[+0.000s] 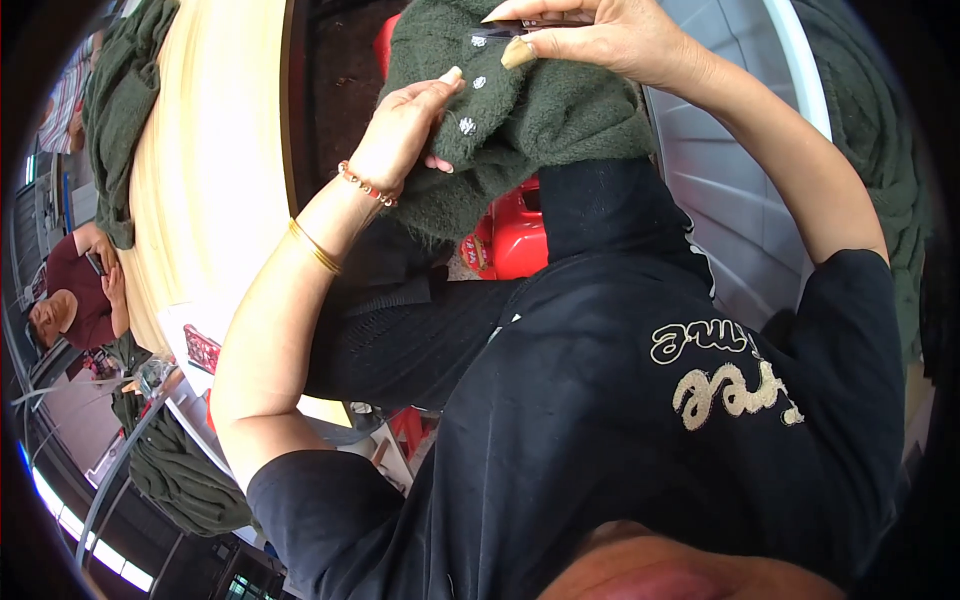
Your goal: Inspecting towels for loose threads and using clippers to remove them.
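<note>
A dark green fuzzy knit cardigan (590,120) lies bunched over my lap at the top of the view. Several sparkly buttons (480,82) run down its front edge. My left hand (408,122) is closed on that edge beside the lowest button, thumb on top and a fingertip showing underneath. Above the top button is my right hand (605,38), its thumb wearing a tan finger cover (517,52). Between its thumb and fingers it pinches a thin dark tool (503,30), partly hidden, whose exact kind I cannot make out.
A pale wooden table (215,130) curves along the left, with a green garment (125,120) on its far side. A grey plastic bin (720,170) stands at my right beside more green knitwear (870,130). A red stool (520,235) shows below. Another person (85,285) sits at far left.
</note>
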Demonstrator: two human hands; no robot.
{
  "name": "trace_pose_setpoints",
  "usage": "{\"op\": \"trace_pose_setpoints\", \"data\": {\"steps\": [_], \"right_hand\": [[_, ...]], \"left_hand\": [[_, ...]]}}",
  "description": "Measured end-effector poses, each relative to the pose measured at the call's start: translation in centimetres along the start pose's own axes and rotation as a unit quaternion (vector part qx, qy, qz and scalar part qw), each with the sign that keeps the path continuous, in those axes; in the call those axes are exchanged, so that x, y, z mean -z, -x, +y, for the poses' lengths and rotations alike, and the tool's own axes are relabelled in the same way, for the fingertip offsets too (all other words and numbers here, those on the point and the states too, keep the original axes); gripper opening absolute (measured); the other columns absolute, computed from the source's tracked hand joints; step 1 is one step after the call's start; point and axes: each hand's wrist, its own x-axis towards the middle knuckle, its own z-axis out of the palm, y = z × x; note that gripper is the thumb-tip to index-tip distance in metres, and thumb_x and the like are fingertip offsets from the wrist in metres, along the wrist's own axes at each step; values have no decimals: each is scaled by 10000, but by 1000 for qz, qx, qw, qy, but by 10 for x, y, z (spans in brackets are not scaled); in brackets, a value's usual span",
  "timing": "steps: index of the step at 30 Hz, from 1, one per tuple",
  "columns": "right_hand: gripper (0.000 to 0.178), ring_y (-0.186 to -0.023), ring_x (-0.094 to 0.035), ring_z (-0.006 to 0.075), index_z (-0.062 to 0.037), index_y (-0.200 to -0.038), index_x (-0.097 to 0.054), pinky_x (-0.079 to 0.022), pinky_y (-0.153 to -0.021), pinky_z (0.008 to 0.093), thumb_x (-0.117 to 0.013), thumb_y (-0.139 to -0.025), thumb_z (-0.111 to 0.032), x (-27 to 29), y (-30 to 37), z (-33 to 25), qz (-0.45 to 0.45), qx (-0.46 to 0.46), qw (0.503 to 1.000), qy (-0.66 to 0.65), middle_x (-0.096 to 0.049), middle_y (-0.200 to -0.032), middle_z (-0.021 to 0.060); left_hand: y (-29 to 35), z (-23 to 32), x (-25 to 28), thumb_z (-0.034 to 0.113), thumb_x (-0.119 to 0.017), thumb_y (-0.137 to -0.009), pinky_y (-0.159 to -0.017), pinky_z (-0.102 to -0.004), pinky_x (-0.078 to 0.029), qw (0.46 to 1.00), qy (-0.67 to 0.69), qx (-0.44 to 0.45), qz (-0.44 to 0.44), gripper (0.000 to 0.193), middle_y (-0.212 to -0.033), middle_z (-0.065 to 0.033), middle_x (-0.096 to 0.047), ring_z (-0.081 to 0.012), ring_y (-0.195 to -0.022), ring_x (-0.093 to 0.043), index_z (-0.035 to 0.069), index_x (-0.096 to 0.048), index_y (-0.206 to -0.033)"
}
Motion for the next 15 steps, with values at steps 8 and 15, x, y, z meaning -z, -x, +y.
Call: {"op": "trace_pose_setpoints", "data": {"steps": [8,15], "right_hand": [[269,-801,-551,68,14,-1052,-658,-443,-735,222,-702,-792,-36,-2,-1,-10,27,-229,972,41,-628,-856,16],[288,-831,-579,76,35,-1085,-634,-455,-767,225,-684,-806,-16,-7,5,-1,45,-236,971,9,-654,-904,34]], "left_hand": [[-7,-19,-1,295,-551,-919,-479,-223,-497,992,98,74,-42,327,-841,-30,-664,-70,-621,-595,3,-628,-1044],[-8,-27,-2,209,-668,-860,-702,-220,-500,991,60,-121,19,236,-889,-10,-668,-66,-794,-606,43,-664,-1027]]}}
